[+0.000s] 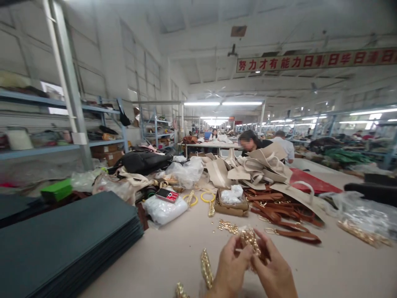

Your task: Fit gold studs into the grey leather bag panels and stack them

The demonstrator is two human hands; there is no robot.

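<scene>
Both hands are closed around a bunched gold chain [250, 240] just above the table, with what looks like clear plastic around it. My left hand [234, 260] grips it from the left, thumb across the front. On the other side, my right hand [273, 263] has its fingers curled around the chain; their tips are partly hidden. Left of my hands lies a coiled gold chain [206, 268], and part of another gold chain [180, 290] shows at the bottom edge. Small loose gold pieces [228, 226] are scattered just beyond my fingers.
A tall stack of dark green sheets [68, 240] fills the left. Behind my hands are a cardboard box [231, 209], brown leather straps [285, 211], piled beige panels [248, 167] and a phone [167, 195] on a white plastic-wrapped bundle [166, 211]. Another person [256, 140] sits beyond.
</scene>
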